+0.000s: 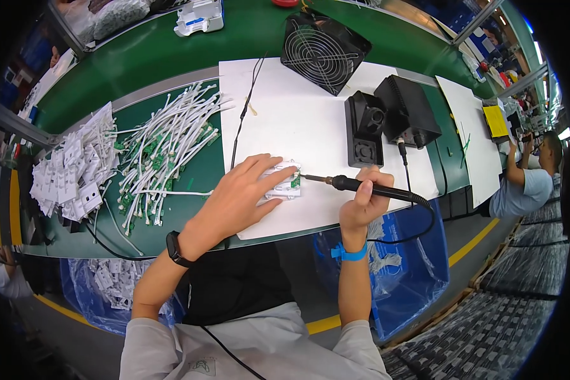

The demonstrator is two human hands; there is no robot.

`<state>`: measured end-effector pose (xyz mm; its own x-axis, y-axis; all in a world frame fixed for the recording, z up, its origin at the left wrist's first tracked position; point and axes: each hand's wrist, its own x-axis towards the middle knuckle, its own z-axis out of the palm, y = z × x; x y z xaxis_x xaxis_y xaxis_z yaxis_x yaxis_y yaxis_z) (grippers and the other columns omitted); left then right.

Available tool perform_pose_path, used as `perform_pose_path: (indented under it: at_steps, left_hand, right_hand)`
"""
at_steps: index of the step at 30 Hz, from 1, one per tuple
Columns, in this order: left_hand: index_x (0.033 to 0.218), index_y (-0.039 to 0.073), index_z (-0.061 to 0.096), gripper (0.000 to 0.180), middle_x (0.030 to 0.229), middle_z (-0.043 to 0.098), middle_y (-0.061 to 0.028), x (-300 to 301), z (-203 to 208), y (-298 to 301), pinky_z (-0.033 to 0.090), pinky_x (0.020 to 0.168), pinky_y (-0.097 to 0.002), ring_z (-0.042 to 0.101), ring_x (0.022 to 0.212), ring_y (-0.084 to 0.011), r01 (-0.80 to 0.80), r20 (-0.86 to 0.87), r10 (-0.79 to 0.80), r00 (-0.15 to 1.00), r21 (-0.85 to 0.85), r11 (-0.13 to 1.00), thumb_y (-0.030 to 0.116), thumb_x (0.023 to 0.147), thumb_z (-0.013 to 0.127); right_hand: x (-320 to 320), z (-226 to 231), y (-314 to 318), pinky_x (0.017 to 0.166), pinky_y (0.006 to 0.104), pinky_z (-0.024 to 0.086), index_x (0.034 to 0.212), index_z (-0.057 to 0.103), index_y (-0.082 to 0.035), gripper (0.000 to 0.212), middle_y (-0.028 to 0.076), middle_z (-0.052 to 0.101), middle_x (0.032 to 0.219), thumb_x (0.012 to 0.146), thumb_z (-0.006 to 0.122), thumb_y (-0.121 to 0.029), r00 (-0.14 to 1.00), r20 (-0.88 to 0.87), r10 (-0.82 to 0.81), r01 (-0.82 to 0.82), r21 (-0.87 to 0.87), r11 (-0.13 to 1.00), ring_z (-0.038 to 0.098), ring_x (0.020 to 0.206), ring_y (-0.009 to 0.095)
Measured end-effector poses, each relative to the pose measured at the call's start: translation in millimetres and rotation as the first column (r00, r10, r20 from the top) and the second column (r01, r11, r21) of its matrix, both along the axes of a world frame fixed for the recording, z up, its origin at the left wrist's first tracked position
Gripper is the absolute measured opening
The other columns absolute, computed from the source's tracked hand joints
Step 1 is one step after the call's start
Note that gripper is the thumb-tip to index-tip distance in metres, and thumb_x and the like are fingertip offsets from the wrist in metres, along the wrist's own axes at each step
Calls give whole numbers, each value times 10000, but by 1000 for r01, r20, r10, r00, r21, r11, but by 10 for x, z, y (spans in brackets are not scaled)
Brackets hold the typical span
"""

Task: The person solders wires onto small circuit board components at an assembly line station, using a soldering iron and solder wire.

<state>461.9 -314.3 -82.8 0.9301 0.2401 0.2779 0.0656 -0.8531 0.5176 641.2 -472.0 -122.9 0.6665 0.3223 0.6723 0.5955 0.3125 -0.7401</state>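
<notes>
My right hand (365,204) is closed round the black handle of a soldering iron (343,183), whose metal tip points left. That tip reaches the edge of a small green circuit board (296,181) on a white plastic housing (289,192). Over the housing lies my left hand (246,191), palm down with its fingers stretched out and spread. The fingertips rest on the housing and cover part of it. Whether the tip touches the board or hovers just over it, I cannot tell. A white cable (177,192) runs toward my left hand from the left.
White housings (76,168) are piled at the left, beside green boards with white cables (171,139). A black fan (323,50), a soldering iron stand (365,130) and a black station box (406,111) stand beyond my hands. Below the table edge are blue-lined bins (418,253).
</notes>
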Motion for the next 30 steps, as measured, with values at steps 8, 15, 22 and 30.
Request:
perform_pose_path:
  at_steps: [8, 15, 22, 30]
  left_hand:
    - [1348, 171, 658, 515, 1362, 592, -144, -10, -57, 70, 486, 1054, -440, 546, 1283, -351, 75, 2, -76, 997, 114, 991, 105, 849, 765]
    - [1321, 138, 657, 465, 1337, 591, -155, 3, -38, 57, 474, 1061, -436, 542, 1280, -358, 91, -19, -89, 996, 178, 980, 129, 865, 746]
    - [1310, 133, 658, 452, 1336, 595, -152, 5, -43, 67, 477, 1060, -435, 543, 1285, -355, 88, -20, -86, 996, 173, 981, 133, 867, 746]
    - [1306, 136, 660, 444, 1344, 593, -140, 0, -76, 75, 480, 1060, -431, 545, 1283, -348, 86, -5, -86, 996, 179, 980, 138, 870, 746]
  right_hand:
    - [2, -2, 16, 650, 270, 332, 935, 444, -58, 179, 30, 445, 755, 1018, 509, -202, 1000, 24, -12, 12, 2, 1000, 389, 696, 112]
    - [-11, -7, 18, 672, 282, 355, 943, 452, -53, 163, 39, 455, 759, 1011, 510, -190, 1000, 26, -16, 16, 18, 1000, 399, 700, 125]
    - [-18, -21, 16, 655, 274, 354, 956, 464, -46, 158, 48, 461, 757, 1008, 515, -186, 999, 44, -17, 16, 25, 1000, 401, 698, 127]
    - [-23, -21, 12, 650, 275, 348, 956, 465, -46, 151, 48, 453, 750, 1010, 509, -180, 998, 54, -10, 10, 11, 1000, 391, 690, 122]
